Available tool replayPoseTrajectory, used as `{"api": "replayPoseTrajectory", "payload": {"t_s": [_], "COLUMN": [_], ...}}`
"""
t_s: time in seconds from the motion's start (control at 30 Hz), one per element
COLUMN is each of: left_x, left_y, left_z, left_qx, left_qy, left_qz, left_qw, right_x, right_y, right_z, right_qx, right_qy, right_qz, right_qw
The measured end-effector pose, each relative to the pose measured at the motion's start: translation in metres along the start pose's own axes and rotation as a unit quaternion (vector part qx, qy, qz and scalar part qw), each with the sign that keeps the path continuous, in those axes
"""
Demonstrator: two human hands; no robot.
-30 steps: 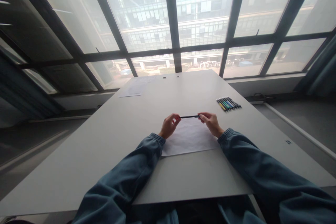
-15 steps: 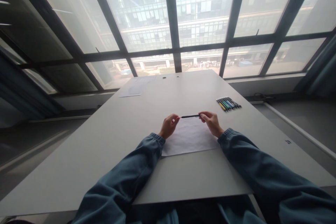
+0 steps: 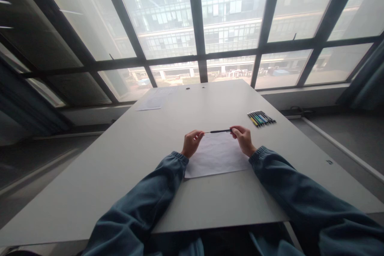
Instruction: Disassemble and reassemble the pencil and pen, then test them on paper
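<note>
At a grey table (image 3: 120, 160) beneath tall windows, a white sheet (image 3: 217, 158) lies near, far-right pens (image 3: 261, 118) rowed ready, while left hand (image 3: 191, 143) and right hand (image 3: 244, 139) pinch a black pen (image 3: 220, 131) level by its ends.

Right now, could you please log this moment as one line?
left hand: holds pen tip | right hand: holds pen end | pen above paper | spare pens right
</note>
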State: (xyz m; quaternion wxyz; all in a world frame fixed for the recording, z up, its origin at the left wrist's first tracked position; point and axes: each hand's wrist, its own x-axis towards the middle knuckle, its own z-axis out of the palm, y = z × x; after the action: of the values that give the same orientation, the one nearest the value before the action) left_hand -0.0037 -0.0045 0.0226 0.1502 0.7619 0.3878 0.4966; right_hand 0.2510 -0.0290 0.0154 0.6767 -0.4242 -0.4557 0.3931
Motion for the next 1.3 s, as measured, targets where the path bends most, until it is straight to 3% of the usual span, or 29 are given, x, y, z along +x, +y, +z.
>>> {"api": "replayPoseTrajectory", "payload": {"t_s": [0.33,0.57,1.0,1.3], "left_x": [0.0006,0.0011,0.0023,0.0030], "left_y": [-0.0048,-0.0031,-0.0052,-0.0068], "left_z": [0.0057,0.0043,0.0031,0.0013], "left_qx": [-0.012,-0.023,0.010,0.019], "left_qy": [0.008,-0.024,-0.005,0.023], "left_qz": [0.027,0.067,0.045,0.013], "left_qw": [1.000,0.997,0.999,0.999], "right_x": [0.0012,-0.0001,0.0010,0.0054], "right_y": [0.0045,0.0005,0.0019,0.0048], "right_z": [-0.0018,0.0000,-0.0011,-0.0055], "right_qx": [-0.002,-0.006,-0.012,0.002], "right_qy": [0.004,0.002,-0.004,0.025], "right_qz": [0.001,0.005,0.002,-0.004], "right_qw": [1.000,1.000,1.000,1.000]}}
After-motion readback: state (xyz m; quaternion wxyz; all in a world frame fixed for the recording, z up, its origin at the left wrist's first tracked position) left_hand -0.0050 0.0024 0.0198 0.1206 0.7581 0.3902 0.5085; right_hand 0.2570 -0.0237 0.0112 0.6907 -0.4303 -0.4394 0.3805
